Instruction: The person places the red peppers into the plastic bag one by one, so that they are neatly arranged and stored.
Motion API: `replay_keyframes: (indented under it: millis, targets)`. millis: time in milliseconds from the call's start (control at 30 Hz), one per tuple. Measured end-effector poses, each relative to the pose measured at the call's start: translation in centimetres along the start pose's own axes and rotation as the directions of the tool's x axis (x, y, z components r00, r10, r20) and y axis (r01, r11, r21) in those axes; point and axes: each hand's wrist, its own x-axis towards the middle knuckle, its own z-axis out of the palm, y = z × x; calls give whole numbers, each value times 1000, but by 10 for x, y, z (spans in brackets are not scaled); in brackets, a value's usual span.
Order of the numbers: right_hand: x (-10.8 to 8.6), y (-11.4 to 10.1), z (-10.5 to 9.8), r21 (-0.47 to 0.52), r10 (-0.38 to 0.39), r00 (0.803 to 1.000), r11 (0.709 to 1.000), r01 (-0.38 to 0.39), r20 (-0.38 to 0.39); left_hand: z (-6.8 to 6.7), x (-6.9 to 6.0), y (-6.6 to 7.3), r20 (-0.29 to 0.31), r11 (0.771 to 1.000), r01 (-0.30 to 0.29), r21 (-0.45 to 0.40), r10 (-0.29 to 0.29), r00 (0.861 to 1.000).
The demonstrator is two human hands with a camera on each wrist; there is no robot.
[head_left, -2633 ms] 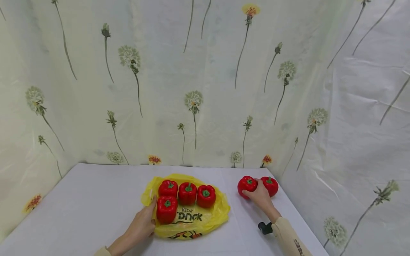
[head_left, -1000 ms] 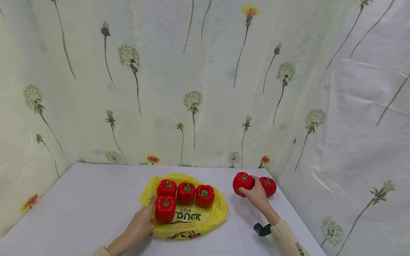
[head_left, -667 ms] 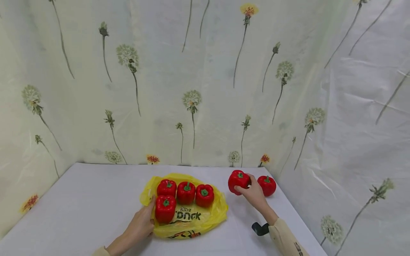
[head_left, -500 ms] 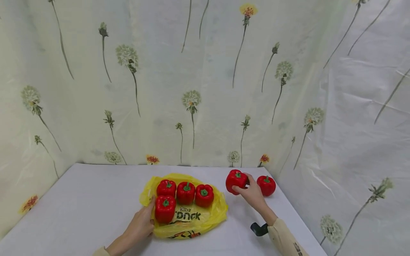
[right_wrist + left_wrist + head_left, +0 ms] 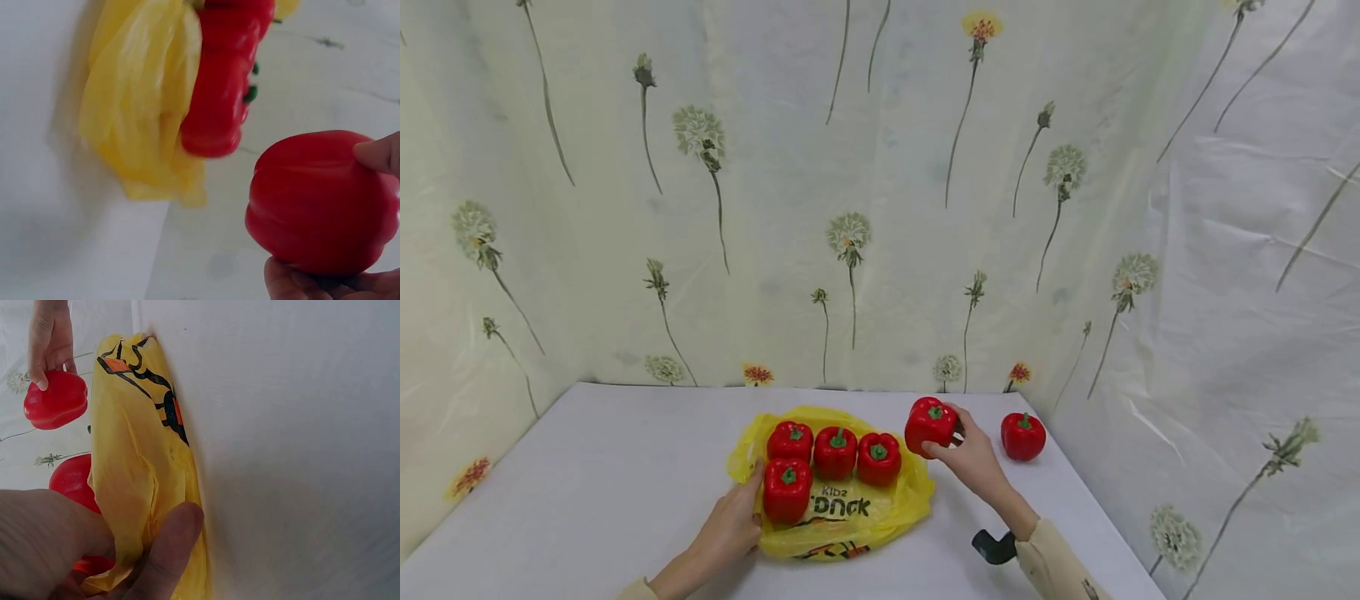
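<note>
My right hand (image 5: 972, 458) grips a red bell pepper (image 5: 930, 425) by its side, raised above the table just right of the yellow plastic bag (image 5: 880, 508). The right wrist view shows this pepper (image 5: 322, 200) between thumb and fingers. At the bag's left edge, my left hand (image 5: 730, 521) pinches the plastic; in the left wrist view the thumb (image 5: 172, 550) lies against the yellow film. Several red peppers sit in the bag's opening: three in a back row, such as the middle pepper (image 5: 835, 454), and a front-left pepper (image 5: 787, 492).
Another red pepper (image 5: 1022, 437) stands at the table's right edge. A black wrist-camera part (image 5: 994, 547) sits by my right wrist. Behind the white table (image 5: 625, 467) hangs a dandelion-patterned curtain (image 5: 775, 208), which also runs along the sides.
My right hand has lifted one pepper from beside the other at the right and carried it left toward the bag. The left hand and the bag have stayed in place.
</note>
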Motion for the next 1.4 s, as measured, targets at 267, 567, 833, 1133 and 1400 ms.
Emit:
replay_keyframes:
  millis: [267, 567, 833, 1133, 1400]
  targets:
    - [-15, -19, 14, 36, -71, 996, 997, 69, 58, -1, -1, 0, -13, 1000, -27, 6, 27, 1000]
    - [-21, -21, 27, 48, -69, 993, 997, 65, 93, -2, -3, -2, -67, 992, -97, 78, 102, 993]
    - [-30, -26, 47, 61, -91, 970, 995, 79, 224, -1, -2, -2, -54, 995, -84, 60, 87, 995]
    - [-40, -33, 72, 86, -119, 934, 992, 95, 336, 1, -3, -2, -25, 998, -62, 3, 62, 998]
    - [-43, -29, 90, -24, -96, 921, 993, 113, 376, 0, -2, 0, -11, 999, -40, -14, 40, 999]
